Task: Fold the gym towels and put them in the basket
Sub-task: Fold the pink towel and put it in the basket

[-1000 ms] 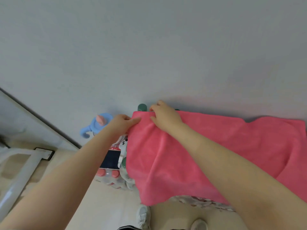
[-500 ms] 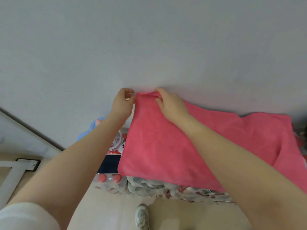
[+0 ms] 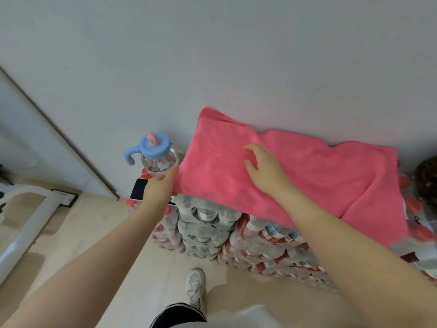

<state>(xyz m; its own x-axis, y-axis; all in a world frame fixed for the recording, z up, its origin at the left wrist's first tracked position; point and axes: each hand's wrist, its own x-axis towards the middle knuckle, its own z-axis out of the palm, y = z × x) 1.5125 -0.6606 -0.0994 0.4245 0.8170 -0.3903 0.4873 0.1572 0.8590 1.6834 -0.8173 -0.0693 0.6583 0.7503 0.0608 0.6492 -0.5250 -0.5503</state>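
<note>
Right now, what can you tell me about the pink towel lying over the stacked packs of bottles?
The pink terry-cloth towel lies spread flat over the stacked shrink-wrapped packs of water bottles, its far edge against the grey wall. It looks soft and fuzzy, with a fold line running diagonally near its right end, where a flap hangs over the front. The right hand rests on its middle with fingers spread; the left hand touches its left edge.

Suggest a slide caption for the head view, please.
Right hand flat over pink towel on stacked bottled water packs; left hand at its edge.
</note>
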